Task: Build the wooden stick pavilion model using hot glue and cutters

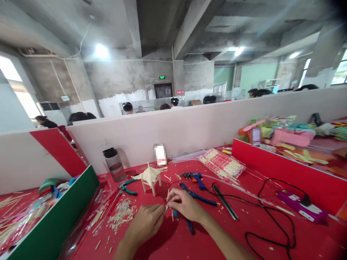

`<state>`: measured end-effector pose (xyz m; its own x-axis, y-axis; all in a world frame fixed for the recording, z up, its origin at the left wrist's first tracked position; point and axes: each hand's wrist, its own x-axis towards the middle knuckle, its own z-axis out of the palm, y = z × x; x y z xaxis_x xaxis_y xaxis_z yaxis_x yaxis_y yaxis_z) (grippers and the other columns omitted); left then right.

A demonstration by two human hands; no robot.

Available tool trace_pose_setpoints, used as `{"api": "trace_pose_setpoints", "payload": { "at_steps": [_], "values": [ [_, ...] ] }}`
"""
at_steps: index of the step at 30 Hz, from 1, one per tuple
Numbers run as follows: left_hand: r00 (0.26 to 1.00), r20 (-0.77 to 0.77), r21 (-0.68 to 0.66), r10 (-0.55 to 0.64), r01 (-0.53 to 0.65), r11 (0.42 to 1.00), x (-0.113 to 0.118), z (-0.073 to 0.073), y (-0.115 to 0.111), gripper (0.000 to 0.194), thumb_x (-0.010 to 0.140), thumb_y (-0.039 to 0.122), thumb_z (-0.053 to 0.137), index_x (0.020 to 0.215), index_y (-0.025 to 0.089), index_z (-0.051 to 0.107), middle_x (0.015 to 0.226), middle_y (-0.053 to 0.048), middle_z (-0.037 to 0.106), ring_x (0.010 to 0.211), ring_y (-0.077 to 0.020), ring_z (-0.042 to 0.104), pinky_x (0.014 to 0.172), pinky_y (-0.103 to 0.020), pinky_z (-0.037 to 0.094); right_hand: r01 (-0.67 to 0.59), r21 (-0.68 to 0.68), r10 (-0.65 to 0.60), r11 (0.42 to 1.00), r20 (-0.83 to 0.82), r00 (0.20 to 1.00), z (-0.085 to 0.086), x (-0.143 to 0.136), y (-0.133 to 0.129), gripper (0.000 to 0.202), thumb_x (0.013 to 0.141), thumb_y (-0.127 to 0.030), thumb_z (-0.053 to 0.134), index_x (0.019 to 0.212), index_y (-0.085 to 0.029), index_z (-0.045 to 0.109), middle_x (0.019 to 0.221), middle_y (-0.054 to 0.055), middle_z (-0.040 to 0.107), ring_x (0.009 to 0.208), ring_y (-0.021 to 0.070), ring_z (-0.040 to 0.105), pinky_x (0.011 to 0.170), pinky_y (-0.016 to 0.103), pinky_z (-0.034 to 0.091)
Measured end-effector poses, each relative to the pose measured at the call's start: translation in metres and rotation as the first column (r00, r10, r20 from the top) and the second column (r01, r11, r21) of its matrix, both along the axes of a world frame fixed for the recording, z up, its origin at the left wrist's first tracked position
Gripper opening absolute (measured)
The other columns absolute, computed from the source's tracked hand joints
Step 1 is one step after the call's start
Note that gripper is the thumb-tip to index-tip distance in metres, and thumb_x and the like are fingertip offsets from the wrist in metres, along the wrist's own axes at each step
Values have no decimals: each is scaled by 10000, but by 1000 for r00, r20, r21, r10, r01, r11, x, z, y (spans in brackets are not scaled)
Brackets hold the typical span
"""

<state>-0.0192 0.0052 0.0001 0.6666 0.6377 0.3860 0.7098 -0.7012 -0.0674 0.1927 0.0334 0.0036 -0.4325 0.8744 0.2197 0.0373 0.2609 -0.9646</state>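
Note:
My left hand [150, 220] and my right hand [184, 203] meet low in the middle of the view, over the red table [168, 245]. Their fingers are closed in pinches around something small and pale, like a bit of stick, mostly hidden by the fingertips. Just beyond them stands a small wooden stick pavilion [150, 177] with a pointed roof and legs. Blue-handled cutters [200, 196] lie partly under my right hand. A blue glue gun [195, 177] rests behind it. Small stick pieces [121, 216] are heaped left of my left hand.
Teal-handled pliers [127, 189] and a dark bottle [114, 164] stand or lie at the left. Wrapped sticks [222, 164] lie at the back right. A black-and-silver cutter knife [225, 202], black cable and purple power strip [301, 206] are at the right. Low partitions flank the table.

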Motion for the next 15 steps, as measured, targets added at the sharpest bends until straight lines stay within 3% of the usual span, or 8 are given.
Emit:
{"api": "trace_pose_setpoints", "payload": {
  "at_steps": [9,15],
  "values": [
    [1000,9,-28,30,-30,999,-1,1,0,216,970,165,433,833,196,596,722,-42,682,621,-169,643,559,-255,354,50,37,-51,998,16,999,-4,-10,-2,94,760,-258,705,772,-166,690,756,27,711,729,181,656,707,277,506],
    [984,139,-190,114,-86,978,4,-5,-1,238,1015,222,401,869,213,588,778,-34,714,690,-176,684,604,-240,397,72,-12,-72,997,-3,997,-7,-11,2,81,720,-228,717,744,-151,713,737,32,712,713,183,651,698,280,494]
  ]
}}
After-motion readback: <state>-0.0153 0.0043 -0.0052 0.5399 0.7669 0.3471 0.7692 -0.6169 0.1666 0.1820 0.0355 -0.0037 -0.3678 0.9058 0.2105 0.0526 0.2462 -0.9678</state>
